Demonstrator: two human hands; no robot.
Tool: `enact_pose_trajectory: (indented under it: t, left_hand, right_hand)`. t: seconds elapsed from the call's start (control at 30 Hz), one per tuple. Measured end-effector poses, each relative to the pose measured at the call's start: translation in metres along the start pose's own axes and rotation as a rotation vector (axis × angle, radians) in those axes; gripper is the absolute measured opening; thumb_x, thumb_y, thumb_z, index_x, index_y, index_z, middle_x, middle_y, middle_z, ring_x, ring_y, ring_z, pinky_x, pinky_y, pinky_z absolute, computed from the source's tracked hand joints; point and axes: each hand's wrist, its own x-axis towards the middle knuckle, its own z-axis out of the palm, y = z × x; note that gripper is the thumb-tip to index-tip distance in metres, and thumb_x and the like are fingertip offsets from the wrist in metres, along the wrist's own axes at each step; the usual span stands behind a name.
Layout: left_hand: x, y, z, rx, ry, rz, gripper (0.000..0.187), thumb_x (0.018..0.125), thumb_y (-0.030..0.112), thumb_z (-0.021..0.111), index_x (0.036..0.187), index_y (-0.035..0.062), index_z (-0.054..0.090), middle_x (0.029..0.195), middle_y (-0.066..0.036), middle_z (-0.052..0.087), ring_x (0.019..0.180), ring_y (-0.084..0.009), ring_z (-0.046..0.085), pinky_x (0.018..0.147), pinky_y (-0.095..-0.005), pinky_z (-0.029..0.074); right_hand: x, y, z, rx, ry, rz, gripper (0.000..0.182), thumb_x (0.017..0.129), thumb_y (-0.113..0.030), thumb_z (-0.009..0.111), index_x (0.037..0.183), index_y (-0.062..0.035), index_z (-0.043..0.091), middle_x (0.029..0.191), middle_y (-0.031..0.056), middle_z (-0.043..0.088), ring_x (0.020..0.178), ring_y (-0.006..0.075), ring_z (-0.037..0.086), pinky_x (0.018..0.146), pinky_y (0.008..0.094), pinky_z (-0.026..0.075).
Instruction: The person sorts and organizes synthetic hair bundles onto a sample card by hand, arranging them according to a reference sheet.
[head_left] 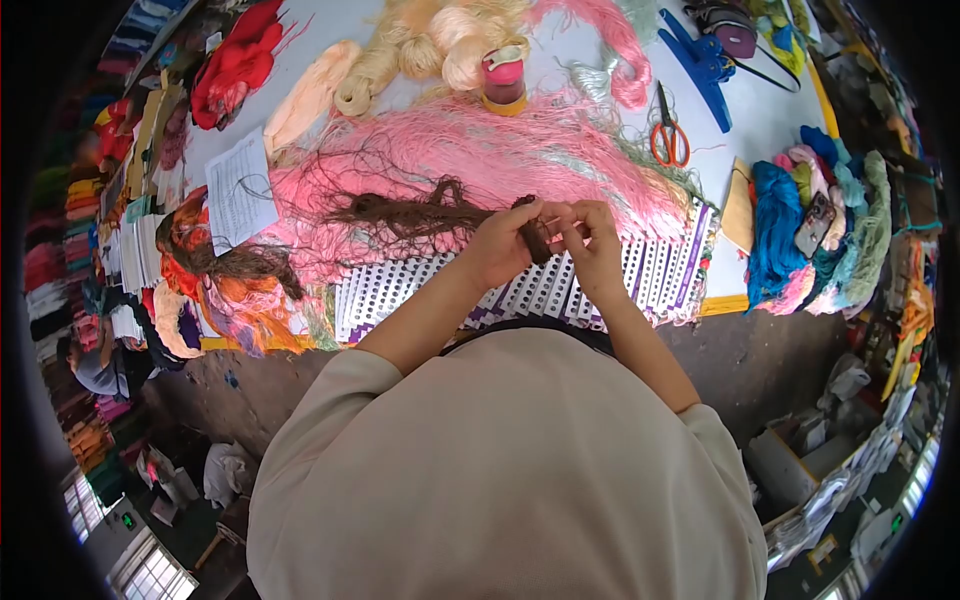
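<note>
Crosswise, the brown skein (400, 212) lies in front of the person, its long axis running roughly left to right over the pink thread (440, 145) on the table (725, 305). From where I stand, its loose, frayed length trails away on the left side, while the bunched end turns up between the two hands, near the person's middle. The left hand (500, 245) is the nearer to that trailing length; it is curled closed around the brown bundle, just where the loose part meets the gathered end. Over on the other side, the right hand (597, 250) has its fingers bent and tips drawn close beside that end; I can't tell whether any strand is caught between them. Both hands sit above the near edge of the pink spread, with the punched cards (395, 285) fanned out below. Farther off, beyond the right hand, lie orange-handled scissors (667, 124), untouched.
</note>
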Motion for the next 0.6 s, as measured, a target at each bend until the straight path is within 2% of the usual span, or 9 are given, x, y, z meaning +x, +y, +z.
enact_pose_trajectory:
  t: [0.03,0.1,0.23,0.3,0.43,0.5,0.53,0.57,0.6]
  left_hand:
    - [0.0,0.0,0.002,0.0,-0.001,0.0,0.039,0.102,0.028,0.039,0.116,-0.0018,0.061,0.109,-0.007,0.063,0.102,-0.0168,0.058,0.093,-0.0336,0.044]
    - [0.0,-0.001,0.007,0.093,-0.001,0.022,0.038,0.102,0.028,0.04,0.114,-0.001,0.062,0.109,-0.006,0.064,0.102,-0.0167,0.058,0.093,-0.033,0.045]
    - [0.0,-0.006,0.006,0.098,0.007,0.011,0.034,0.1,0.026,0.043,0.11,-0.0003,0.063,0.11,-0.007,0.063,0.105,-0.0186,0.057,0.096,-0.0359,0.044]
    - [-0.001,-0.008,0.008,0.077,-0.008,0.0,0.034,0.1,0.026,0.043,0.11,0.0003,0.063,0.112,-0.007,0.063,0.108,-0.0184,0.057,0.098,-0.0357,0.043]
    - [-0.001,-0.006,0.011,0.067,-0.011,-0.004,0.034,0.1,0.027,0.044,0.111,0.0003,0.063,0.111,-0.008,0.063,0.106,-0.0187,0.057,0.098,-0.0362,0.043]
    - [-0.003,0.004,0.006,0.038,0.162,-0.006,0.035,0.1,0.027,0.045,0.114,-0.0006,0.061,0.112,-0.011,0.063,0.104,-0.0203,0.059,0.097,-0.0365,0.044]
    - [-0.008,0.017,-0.005,0.023,0.162,-0.008,0.035,0.098,0.025,0.048,0.114,-0.0042,0.059,0.114,-0.015,0.063,0.104,-0.0229,0.061,0.094,-0.0364,0.046]
    - [-0.014,0.031,-0.017,0.088,0.2,0.064,0.035,0.097,0.024,0.05,0.113,-0.0058,0.059,0.115,-0.017,0.063,0.105,-0.0237,0.061,0.092,-0.0359,0.047]
    - [-0.022,0.048,-0.024,0.153,0.238,0.134,0.035,0.096,0.023,0.051,0.112,-0.0075,0.058,0.115,-0.018,0.063,0.106,-0.0245,0.061,0.091,-0.0353,0.048]
  right_hand:
    - [0.0,-0.002,0.0,0.0,0.001,0.0,0.017,0.083,0.003,0.064,0.099,-0.0023,0.061,0.098,0.0074,0.053,0.073,0.0143,0.054,0.064,0.0276,0.046]
    - [-0.001,-0.006,0.0,-0.245,0.002,-0.15,0.017,0.082,0.003,0.064,0.098,-0.0025,0.063,0.102,0.0068,0.053,0.076,0.0134,0.055,0.063,0.0267,0.047]
    - [0.001,0.001,0.004,-0.227,-0.007,-0.244,0.014,0.084,0.003,0.063,0.097,-0.0025,0.064,0.102,0.0053,0.052,0.077,0.0126,0.056,0.064,0.026,0.048]
    - [0.001,0.0,0.002,-0.049,-0.047,-0.054,0.012,0.085,0.003,0.063,0.096,-0.0021,0.066,0.101,0.004,0.052,0.079,0.0124,0.056,0.064,0.026,0.048]
    - [0.0,-0.001,-0.003,0.04,-0.07,0.046,0.012,0.085,0.002,0.064,0.096,-0.0026,0.065,0.101,0.0035,0.052,0.084,0.0128,0.055,0.069,0.0267,0.048]
    - [-0.001,0.017,-0.016,0.186,-0.062,-0.017,0.006,0.09,-0.004,0.06,0.095,-0.0037,0.063,0.108,0.0028,0.054,0.09,0.0123,0.052,0.082,0.0285,0.046]
    - [0.001,0.024,-0.028,0.368,0.006,0.149,0.005,0.091,-0.011,0.06,0.094,-0.0078,0.063,0.114,0.0034,0.056,0.094,0.0131,0.054,0.089,0.03,0.044]
    - [0.001,0.029,-0.047,0.62,0.099,0.291,0.002,0.088,-0.011,0.064,0.089,-0.0098,0.062,0.115,0.0038,0.059,0.099,0.0142,0.055,0.092,0.0311,0.041]
    - [0.001,0.027,-0.073,0.839,0.142,0.325,0.005,0.089,-0.015,0.063,0.092,-0.0112,0.062,0.115,0.0052,0.061,0.104,0.0159,0.056,0.095,0.0339,0.041]
